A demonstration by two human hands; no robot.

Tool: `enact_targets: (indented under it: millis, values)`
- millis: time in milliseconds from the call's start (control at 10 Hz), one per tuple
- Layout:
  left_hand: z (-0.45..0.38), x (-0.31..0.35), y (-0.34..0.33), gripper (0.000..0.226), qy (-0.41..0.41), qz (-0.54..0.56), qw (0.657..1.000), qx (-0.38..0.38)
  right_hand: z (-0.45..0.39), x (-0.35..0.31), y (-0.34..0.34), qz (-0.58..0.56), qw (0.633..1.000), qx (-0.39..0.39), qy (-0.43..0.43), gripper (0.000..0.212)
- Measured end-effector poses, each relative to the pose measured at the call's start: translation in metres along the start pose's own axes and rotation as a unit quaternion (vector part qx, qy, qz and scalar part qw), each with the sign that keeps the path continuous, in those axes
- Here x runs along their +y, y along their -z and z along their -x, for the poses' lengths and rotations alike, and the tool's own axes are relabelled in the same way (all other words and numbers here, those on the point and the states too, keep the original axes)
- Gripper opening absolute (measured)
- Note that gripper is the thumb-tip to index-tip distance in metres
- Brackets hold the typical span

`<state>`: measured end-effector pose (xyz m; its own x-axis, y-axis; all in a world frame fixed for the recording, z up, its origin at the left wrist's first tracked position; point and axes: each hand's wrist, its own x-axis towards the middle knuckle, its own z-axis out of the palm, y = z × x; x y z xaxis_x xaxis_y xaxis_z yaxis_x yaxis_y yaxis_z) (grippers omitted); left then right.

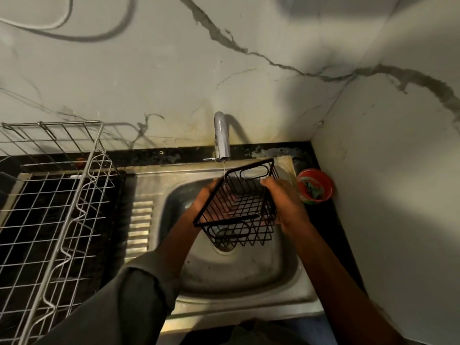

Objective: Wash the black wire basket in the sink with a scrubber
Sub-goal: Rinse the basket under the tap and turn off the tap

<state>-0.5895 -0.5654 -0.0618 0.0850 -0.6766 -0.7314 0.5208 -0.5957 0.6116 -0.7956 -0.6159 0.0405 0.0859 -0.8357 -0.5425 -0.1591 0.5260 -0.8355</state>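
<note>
Left hand [202,202], right hand [286,202] grasp black wire basket [239,205] over sink [236,277] — fingertips hidden behind wires.

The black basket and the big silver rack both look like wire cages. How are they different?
The black wire basket is dark, and the silver dish rack is shiny metal. The basket looks much smaller than the rack. The left hand and right hand hold the basket tilted above the sink, under the tap, while the rack rests on the counter, untouched. Both are open wire grids.
</note>
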Motion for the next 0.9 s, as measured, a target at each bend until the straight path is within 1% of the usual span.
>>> enact_targets:
  millis: [100,200,300,400,500,600,700,800,900]
  values:
    - [0.012,-0.007,0.005,0.063,0.031,0.075,0.996,-0.022,0.007,0.002,0.000,0.013,0.998,0.028,0.050,0.055]
    - [0.033,0.000,-0.007,0.051,0.029,0.035,0.998,-0.039,0.007,0.008,0.007,0.023,0.999,-0.004,0.036,0.059]
    - [0.050,-0.007,-0.004,0.051,0.015,-0.026,0.999,-0.012,0.001,0.022,0.012,0.019,0.998,-0.060,0.013,0.037]
    - [0.072,-0.024,0.010,0.051,-0.010,-0.021,0.999,0.028,-0.002,0.043,0.004,0.020,0.996,-0.079,-0.035,0.025]
    - [0.090,-0.044,0.026,0.051,-0.051,0.011,0.997,0.061,-0.004,0.064,-0.015,0.013,0.992,-0.116,-0.047,0.027]
    - [0.104,-0.049,0.030,0.057,-0.125,-0.066,0.980,0.142,-0.009,0.069,-0.035,0.033,0.984,-0.159,-0.067,0.029]
    - [0.118,-0.040,0.028,0.050,-0.212,-0.128,0.941,0.229,-0.014,0.062,-0.050,0.107,0.968,-0.211,-0.077,0.029]
    - [0.128,-0.032,0.023,0.053,-0.234,-0.217,0.905,0.281,-0.018,0.059,-0.056,0.155,0.954,-0.243,-0.085,0.023]
    - [0.119,-0.038,0.023,0.056,-0.233,-0.231,0.903,0.278,-0.022,0.063,-0.054,0.135,0.960,-0.224,-0.095,0.021]
